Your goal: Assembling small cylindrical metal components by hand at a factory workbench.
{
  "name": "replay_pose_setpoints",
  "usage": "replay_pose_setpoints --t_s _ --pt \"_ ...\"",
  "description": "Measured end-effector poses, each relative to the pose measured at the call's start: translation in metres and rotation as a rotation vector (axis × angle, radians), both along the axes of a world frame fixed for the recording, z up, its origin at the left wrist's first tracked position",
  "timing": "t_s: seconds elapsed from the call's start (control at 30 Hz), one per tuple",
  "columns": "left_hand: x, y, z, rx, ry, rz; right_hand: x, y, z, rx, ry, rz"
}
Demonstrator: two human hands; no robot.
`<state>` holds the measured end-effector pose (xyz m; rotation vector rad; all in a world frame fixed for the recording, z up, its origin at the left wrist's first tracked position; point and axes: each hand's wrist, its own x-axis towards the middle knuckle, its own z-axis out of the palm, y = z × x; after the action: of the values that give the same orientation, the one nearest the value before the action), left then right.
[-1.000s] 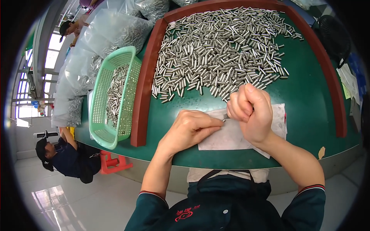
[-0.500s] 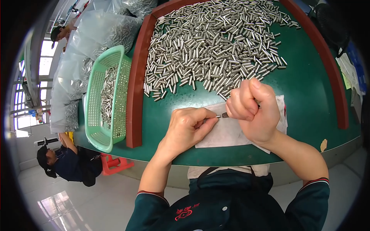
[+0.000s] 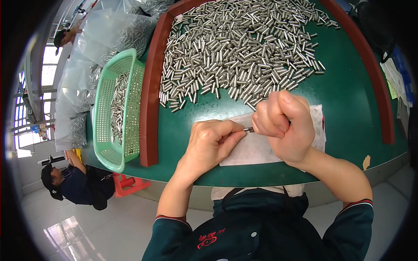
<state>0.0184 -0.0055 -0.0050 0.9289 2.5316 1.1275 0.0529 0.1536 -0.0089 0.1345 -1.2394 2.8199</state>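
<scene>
My left hand (image 3: 208, 141) pinches a small metal pin (image 3: 246, 129) between thumb and forefinger, with only its end showing. Closed in a fist, my right hand (image 3: 285, 128) holds a slim dark tool (image 3: 251, 129); most of it is hidden inside the fingers. The tool's tip meets the exposed end of the pin. Both hands are over a whitish cloth (image 3: 257, 152) spread on the green tabletop (image 3: 344, 104). Beyond them lies a large heap of short shiny metal pins (image 3: 239, 52).
Red-brown rails border the table at the left (image 3: 150, 117) and right (image 3: 374, 78). A green plastic basket (image 3: 99, 117) holding pins stands outside the left rail, beside clear bags (image 3: 93, 39) of metal parts. Another person (image 3: 80, 185) is at the lower left, near a red stool (image 3: 130, 185).
My right hand has shifted slightly left, bringing the tool's tip up against the pin. My left hand keeps its pinch in nearly the same place.
</scene>
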Motion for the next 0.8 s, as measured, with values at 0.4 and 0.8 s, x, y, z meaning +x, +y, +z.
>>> replay_pose_setpoints --t_s 0.4,0.8 --pt "-0.003 0.000 -0.002 -0.001 0.053 -0.060 0.002 -0.012 0.004 0.153 0.006 -0.094" --pt "-0.021 -0.022 -0.003 1.077 -1.153 0.055 0.005 -0.005 0.003 -0.022 -0.025 -0.027"
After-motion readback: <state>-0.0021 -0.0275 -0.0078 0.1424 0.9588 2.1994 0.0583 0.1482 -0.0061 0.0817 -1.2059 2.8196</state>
